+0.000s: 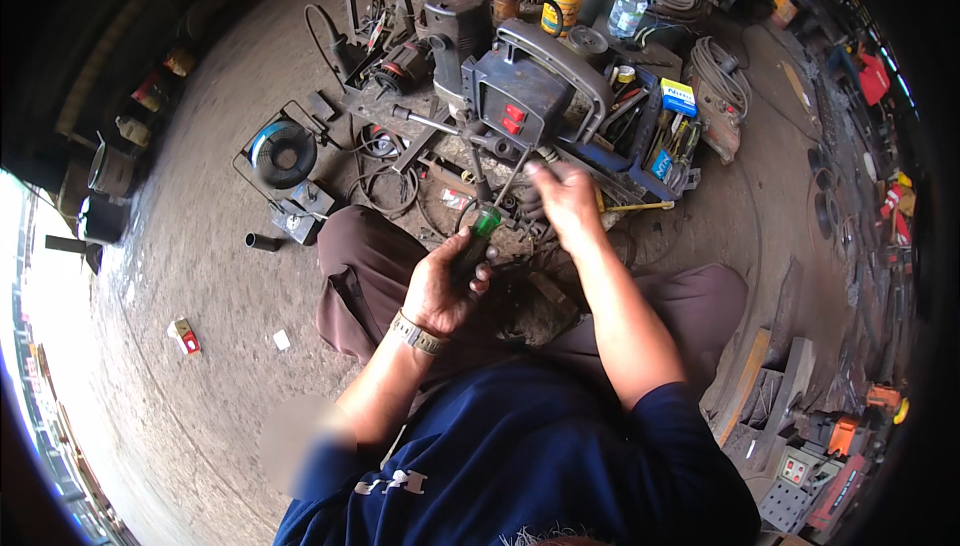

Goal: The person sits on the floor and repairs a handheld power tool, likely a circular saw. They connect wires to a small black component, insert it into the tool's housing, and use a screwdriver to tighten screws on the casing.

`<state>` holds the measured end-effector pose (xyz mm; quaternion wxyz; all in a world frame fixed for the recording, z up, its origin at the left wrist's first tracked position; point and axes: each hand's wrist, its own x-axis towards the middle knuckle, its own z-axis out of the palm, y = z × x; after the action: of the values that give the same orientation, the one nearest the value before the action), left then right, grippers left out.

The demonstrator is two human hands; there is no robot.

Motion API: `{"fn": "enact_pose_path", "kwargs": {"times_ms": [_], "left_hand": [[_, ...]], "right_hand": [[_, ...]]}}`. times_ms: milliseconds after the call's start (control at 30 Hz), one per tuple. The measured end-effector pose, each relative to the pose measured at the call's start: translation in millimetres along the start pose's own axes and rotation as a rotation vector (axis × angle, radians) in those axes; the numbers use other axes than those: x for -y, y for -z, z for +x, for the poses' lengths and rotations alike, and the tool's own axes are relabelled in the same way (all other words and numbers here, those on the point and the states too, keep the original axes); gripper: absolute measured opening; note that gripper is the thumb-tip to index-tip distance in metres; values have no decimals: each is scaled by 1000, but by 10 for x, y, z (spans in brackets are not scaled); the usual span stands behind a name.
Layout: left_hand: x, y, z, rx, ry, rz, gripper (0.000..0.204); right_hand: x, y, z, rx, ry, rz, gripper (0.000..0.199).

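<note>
Where the rough concrete floor (pixel 200 276) meets the seated person's knees, a boxy grey metal machine (pixel 525 96) with a curved handle and two red switches lies on its side, touching a blue tool tray (pixel 640 161) packed with hand tools. Left hand (pixel 440 291) is wrapped closed around a screwdriver (pixel 482 231) with a green and black handle, its thin steel shaft angled up to the machine. Right hand (pixel 565 201) is blurred against the machine's underside; its grip cannot be determined.
</note>
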<state>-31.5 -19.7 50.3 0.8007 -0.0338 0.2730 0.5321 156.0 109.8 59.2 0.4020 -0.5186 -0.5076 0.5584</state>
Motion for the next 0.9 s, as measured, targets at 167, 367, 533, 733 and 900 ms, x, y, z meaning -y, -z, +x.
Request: {"fn": "enact_pose_path", "kwargs": {"times_ms": [167, 367, 533, 733, 900], "left_hand": [[-110, -23, 12, 178, 148, -272, 40], [-70, -268, -72, -157, -616, 1197, 40], [56, -423, -117, -318, -1110, 2155, 58], [-83, -333, -297, -351, -981, 2148, 58], [141, -46, -692, -192, -1063, 2006, 56]], "right_hand": [[326, 579, 290, -427, 635, -194, 59], [390, 526, 444, -310, 539, -419, 52], [366, 553, 465, -330, 512, -430, 52], [461, 611, 424, -229, 412, -565, 54], [295, 774, 5, -120, 111, -743, 59]]}}
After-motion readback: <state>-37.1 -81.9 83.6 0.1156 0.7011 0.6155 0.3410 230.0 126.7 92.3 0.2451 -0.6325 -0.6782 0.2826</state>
